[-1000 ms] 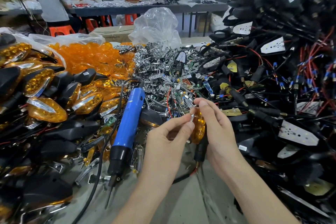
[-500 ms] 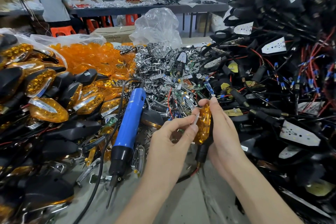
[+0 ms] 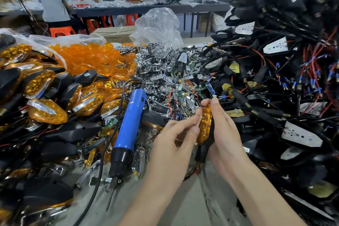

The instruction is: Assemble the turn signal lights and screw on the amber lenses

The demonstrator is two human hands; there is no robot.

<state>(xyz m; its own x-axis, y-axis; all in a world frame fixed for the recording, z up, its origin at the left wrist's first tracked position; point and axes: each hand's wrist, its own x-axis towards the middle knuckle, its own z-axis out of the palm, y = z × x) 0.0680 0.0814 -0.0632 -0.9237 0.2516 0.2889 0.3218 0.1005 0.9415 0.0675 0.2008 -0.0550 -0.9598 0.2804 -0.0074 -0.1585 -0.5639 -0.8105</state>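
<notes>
Right at the middle of the bench, the right hand [image 3: 226, 132] holds a turn signal light [image 3: 205, 126] upright. Its fingers are curled round the black back and its fingertips reach over the top. The amber lens [image 3: 206, 121] faces left, towards the left hand [image 3: 174, 139]. That hand's thumb and forefinger are pressed together on a small shiny strip [image 3: 199, 120] at the lens's left edge; what the strip is cannot be told. The light's black stem hangs below the right palm, above the grey table [image 3: 183, 207].

Just left of the hands lies a blue electric screwdriver [image 3: 130, 126], bit pointing towards the person, its black cord looping past it. Neither hand touches it. Further left sits a heap of finished lights [image 3: 47, 111], and behind them a bag of loose amber lenses [image 3: 88, 57]. A pile of chrome reflectors [image 3: 156, 64] fills the middle, with a crumpled clear bag [image 3: 159, 25] behind it. On the right, black housings with red and black wires [image 3: 275, 79] are stacked high. At the back, people [image 3: 53, 0] sit at another table.
</notes>
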